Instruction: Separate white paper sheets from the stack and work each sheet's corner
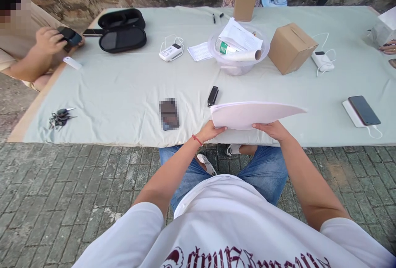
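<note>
A thin stack of pale paper sheets (252, 115) is held up over the near edge of the table, its right end bending to a point. My left hand (212, 131), with a red cord at the wrist, grips the lower left corner, thumb on top. On the lower edge further right, my right hand (270, 129) pinches the sheets between thumb and fingers; most fingers are hidden beneath. Just beyond the paper's left end lies a black stapler (213, 96). A blurred-out dark flat object (169, 114) rests left of my left hand.
On the cloth-covered table (123, 94) are keys (61, 118), a black case (123, 32), a plastic basin (235, 69) with papers and a bottle, a cardboard box (292, 49), white power banks (170, 52) and a phone (364, 110). Other people sit at the left, far and right sides.
</note>
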Available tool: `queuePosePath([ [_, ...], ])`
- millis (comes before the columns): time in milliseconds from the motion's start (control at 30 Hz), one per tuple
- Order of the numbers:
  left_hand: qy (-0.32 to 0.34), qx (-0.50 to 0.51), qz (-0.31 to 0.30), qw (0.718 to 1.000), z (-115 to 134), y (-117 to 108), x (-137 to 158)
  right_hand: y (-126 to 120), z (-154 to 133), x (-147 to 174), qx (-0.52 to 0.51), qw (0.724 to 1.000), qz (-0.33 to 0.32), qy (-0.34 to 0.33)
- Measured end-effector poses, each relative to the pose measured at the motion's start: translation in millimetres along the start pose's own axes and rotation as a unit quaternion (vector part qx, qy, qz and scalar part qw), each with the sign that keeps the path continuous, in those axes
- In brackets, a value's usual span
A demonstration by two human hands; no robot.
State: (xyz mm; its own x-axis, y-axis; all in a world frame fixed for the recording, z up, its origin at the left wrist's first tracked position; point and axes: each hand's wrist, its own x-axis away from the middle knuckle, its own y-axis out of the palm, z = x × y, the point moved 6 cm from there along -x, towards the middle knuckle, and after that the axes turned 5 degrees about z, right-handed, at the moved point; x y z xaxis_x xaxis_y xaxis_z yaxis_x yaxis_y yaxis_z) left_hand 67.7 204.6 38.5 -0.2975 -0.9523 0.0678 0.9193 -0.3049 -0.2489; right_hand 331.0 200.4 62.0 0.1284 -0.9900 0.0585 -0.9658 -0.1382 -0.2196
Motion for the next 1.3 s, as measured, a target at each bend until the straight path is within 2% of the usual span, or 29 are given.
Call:
queuePosePath([
  [167, -0.031, 0.052, 0.014, 0.998, -11, 8, -1, -1, 4, 2, -0.020, 0.999, 0.045, -0.001],
  [233, -0.080, 0.108, 0.027, 0.990, -17, 12, 2, 0, 8, 2, -0.025, 0.999, 0.042, 0.011],
  [333, -0.178, 0.203, 0.050, 0.961, -33, 25, 16, 5, 28, 5, -0.005, 0.998, 0.012, 0.067],
  [400, -0.220, 0.270, 0.037, 0.937, -41, 38, 32, 9, 44, 13, 0.024, 0.994, -0.004, 0.108],
  [500, -0.268, 0.333, 0.002, 0.904, -47, 52, 61, 13, 64, 38, 0.026, 0.987, -0.017, 0.156],
  [600, -0.285, 0.367, -0.020, 0.885, -44, 50, 77, 23, 73, 75, -0.049, 0.978, -0.051, 0.198],
  [733, -0.239, 0.453, 0.009, 0.859, -31, 34, 62, 41, 75, 121, -0.091, 0.970, -0.080, 0.209],
  [833, -0.271, 0.477, 0.018, 0.836, -35, 36, 45, 47, 73, 135, -0.028, 0.974, -0.081, 0.211],
  [900, -0.307, 0.476, 0.022, 0.824, -42, 42, 39, 42, 69, 130, 0.016, 0.976, -0.083, 0.199],
  [967, -0.321, 0.476, 0.018, 0.819, -47, 49, 37, 21, 61, 112, 0.061, 0.982, -0.044, 0.172],
  [1033, -0.328, 0.472, 0.002, 0.819, -48, 56, 39, -13, 47, 86, 0.149, 0.977, 0.069, 0.137],
  [1100, -0.335, 0.463, -0.020, 0.820, -44, 63, 42, -38, 20, 57, 0.223, 0.959, 0.163, 0.061],
  [1167, -0.335, 0.454, -0.042, 0.825, -38, 68, 44, -36, -10, 26, 0.249, 0.956, 0.150, -0.035],
  [1233, -0.328, 0.446, -0.059, 0.831, -30, 72, 45, -14, -35, 0, 0.283, 0.949, 0.084, -0.111],
  [1300, -0.320, 0.441, -0.068, 0.836, -22, 74, 45, 17, -49, -17, 0.307, 0.941, 0.000, -0.141],
])
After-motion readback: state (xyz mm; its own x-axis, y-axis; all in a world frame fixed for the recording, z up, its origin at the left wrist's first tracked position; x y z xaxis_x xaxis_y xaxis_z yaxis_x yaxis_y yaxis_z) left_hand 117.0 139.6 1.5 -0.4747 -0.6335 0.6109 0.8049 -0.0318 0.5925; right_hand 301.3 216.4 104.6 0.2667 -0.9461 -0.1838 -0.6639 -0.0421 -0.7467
